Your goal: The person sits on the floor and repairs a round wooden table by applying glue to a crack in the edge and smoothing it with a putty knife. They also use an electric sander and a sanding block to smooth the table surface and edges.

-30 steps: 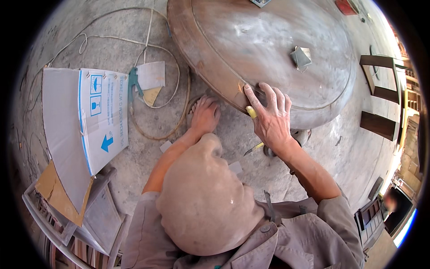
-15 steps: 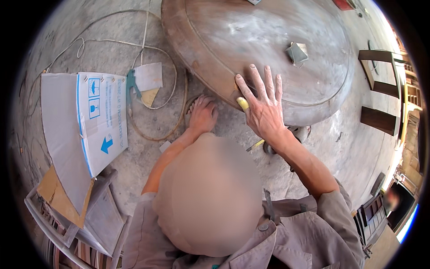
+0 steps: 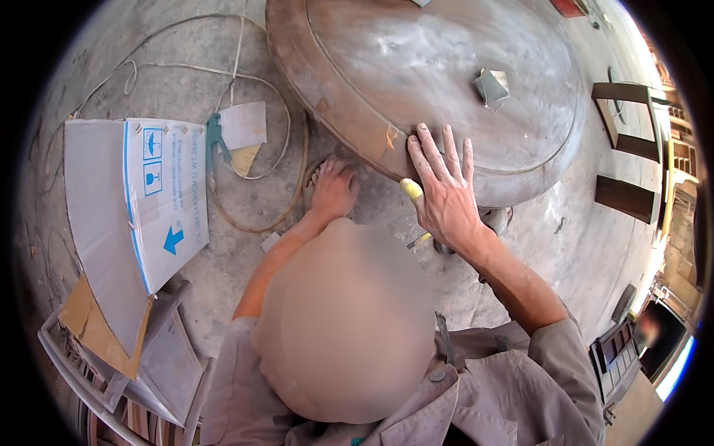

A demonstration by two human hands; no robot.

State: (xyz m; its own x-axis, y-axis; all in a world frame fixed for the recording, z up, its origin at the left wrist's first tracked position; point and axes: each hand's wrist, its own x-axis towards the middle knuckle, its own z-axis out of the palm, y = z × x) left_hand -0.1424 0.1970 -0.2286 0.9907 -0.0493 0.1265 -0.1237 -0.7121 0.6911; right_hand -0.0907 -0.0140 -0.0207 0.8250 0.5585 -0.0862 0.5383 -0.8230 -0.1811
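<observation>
Our right hand point(image 3: 445, 195) flat, fingers spread on the round wooden tabletop's point(image 3: 446, 67) near edge, yellow object point(image 3: 411, 190) tucked under our thumb, left hand point(image 3: 334, 187) open on the concrete floor point(image 3: 245, 245) beside it, cardboard box point(image 3: 134, 201) and looped cord point(image 3: 275, 149) left, crumpled sandpaper point(image 3: 491, 85) on top.

The rough grey concrete floor point(image 3: 223, 245) is dusty and sunlit. A thin pale cord point(image 3: 186, 70) loops across it near the top left. A flattened white cardboard sheet with blue arrow markings point(image 3: 163, 201) lies at the left, with a brown cardboard piece point(image 3: 93, 327) beneath its lower end. Stacked grey framed panels point(image 3: 149, 372) sit at the lower left. Dark brown wooden boards point(image 3: 625, 197) stand at the right, and bright daylight shows at the lower right edge.
</observation>
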